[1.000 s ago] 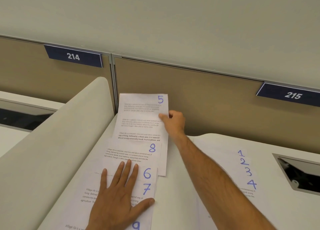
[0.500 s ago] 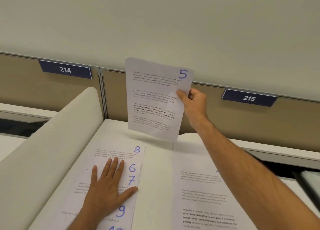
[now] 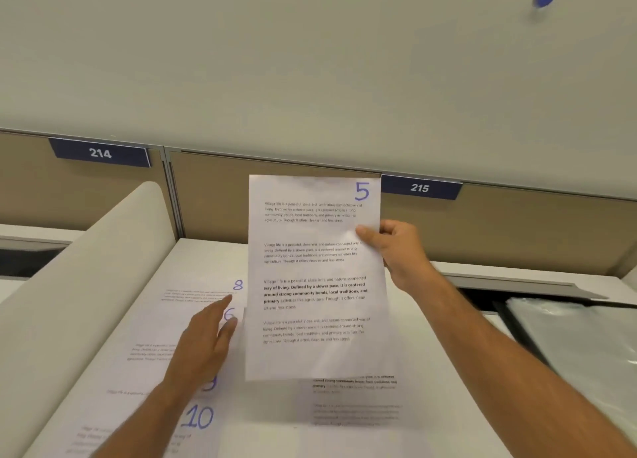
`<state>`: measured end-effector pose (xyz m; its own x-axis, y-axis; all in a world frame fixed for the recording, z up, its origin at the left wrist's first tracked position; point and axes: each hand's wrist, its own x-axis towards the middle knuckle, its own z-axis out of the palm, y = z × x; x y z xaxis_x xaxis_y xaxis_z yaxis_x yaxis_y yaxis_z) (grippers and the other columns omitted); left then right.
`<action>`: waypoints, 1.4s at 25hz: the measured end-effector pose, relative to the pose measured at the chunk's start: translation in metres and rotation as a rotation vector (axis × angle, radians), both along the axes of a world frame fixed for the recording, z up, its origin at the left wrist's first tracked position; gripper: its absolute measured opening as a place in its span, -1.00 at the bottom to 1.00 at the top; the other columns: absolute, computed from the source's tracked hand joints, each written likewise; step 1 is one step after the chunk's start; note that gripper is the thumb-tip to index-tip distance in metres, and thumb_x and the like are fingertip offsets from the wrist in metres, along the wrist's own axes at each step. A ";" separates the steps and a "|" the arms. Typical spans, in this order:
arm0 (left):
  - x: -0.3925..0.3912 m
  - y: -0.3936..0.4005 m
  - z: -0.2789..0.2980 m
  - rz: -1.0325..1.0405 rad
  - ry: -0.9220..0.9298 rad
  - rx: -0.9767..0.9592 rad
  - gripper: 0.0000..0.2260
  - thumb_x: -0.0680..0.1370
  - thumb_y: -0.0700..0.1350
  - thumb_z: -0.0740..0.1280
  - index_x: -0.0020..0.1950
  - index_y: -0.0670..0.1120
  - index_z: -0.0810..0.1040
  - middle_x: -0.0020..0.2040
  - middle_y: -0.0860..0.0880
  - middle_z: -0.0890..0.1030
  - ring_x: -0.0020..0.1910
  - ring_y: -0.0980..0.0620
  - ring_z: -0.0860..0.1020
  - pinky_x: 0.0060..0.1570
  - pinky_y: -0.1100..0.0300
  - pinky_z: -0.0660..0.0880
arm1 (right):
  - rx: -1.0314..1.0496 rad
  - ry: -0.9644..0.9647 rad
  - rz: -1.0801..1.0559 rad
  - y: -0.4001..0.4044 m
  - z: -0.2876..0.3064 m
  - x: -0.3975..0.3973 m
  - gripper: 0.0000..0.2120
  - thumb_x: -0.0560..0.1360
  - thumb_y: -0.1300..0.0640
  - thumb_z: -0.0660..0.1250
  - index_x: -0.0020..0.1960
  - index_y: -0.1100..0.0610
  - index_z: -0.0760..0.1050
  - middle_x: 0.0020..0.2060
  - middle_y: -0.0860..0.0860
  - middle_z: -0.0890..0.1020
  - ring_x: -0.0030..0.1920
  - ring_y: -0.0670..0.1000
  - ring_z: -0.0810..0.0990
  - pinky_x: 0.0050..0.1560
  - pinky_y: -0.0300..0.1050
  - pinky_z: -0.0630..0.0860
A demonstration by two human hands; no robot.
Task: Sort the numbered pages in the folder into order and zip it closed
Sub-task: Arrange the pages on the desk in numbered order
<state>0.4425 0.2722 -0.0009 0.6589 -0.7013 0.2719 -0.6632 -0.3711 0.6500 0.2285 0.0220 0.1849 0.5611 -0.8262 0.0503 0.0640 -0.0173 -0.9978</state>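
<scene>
We now hold page 5 [image 3: 315, 278] lower and nearer to us than half a second ago, upright above the desk [image 3: 272, 433], with our right hand [image 3: 396, 251] pinching its right edge, thumb on the front and fingers curled behind. Our left hand [image 3: 206, 347], which lay flat on the fanned pages a moment ago, has lifted and tilted, its fingers straight and holding nothing, fingertips near page 6 [image 3: 230, 314]. Left of the pinch, below the held sheet's level, the fanned pages show blue handwritten numbers: page 8 [image 3: 206, 292] farthest, then 6, a partly hidden 9, and page 10 [image 3: 198, 419] nearest us. Under the pinched sheet a second stack [image 3: 355, 402] shows blurred print. Page 5 carries a repeated paragraph beginning "Village life is a peaceful, close-knit, and nature-connected way of living", one copy partly in bold. Beyond the grip, the partition carries the dark plates "214" [image 3: 100, 153] and "215" [image 3: 420, 188]. Right of our forearm lies a clear plastic folder [image 3: 579, 340].
</scene>
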 end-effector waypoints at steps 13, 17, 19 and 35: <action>-0.154 -0.007 0.030 0.049 1.283 -0.315 -0.60 0.58 0.05 0.36 -0.13 -0.32 0.62 -0.14 -0.36 0.66 -0.23 -0.22 0.63 -0.12 -0.08 0.54 | 0.311 0.312 -0.103 0.041 -0.148 -0.114 -0.87 0.49 0.28 0.47 0.00 0.33 0.64 -0.12 0.19 0.74 -0.06 0.23 0.73 0.06 0.30 0.62; -0.155 -0.011 0.009 0.078 0.996 -0.153 -0.70 0.50 -0.09 0.47 -0.22 -0.31 0.53 -0.18 -0.34 0.65 -0.31 -0.13 0.59 -0.21 -0.13 0.56 | 0.280 0.404 -0.139 0.043 -0.163 -0.130 -0.84 0.46 0.16 0.52 -0.03 0.24 0.65 -0.16 0.10 0.75 -0.13 0.13 0.75 -0.14 0.08 0.69; -0.155 -0.017 0.002 0.105 0.911 -0.118 -0.70 0.52 -0.07 0.45 -0.28 -0.26 0.53 -0.28 -0.21 0.67 -0.35 -0.08 0.58 -0.25 -0.06 0.54 | 0.252 0.474 -0.148 0.043 -0.168 -0.136 -0.87 0.40 0.23 0.51 -0.06 0.18 0.66 -0.18 0.06 0.75 -0.15 0.09 0.75 -0.17 0.00 0.68; -0.164 -0.034 -0.009 0.229 0.603 0.043 -0.71 0.46 0.09 0.52 -0.30 -0.09 0.61 -0.36 0.02 0.65 -0.30 0.05 0.62 -0.28 0.19 0.49 | -0.039 0.636 -0.394 0.052 -0.189 -0.146 -0.84 0.40 0.09 0.58 -0.18 0.04 0.59 -0.32 -0.08 0.67 -0.24 -0.07 0.65 -0.17 -0.14 0.55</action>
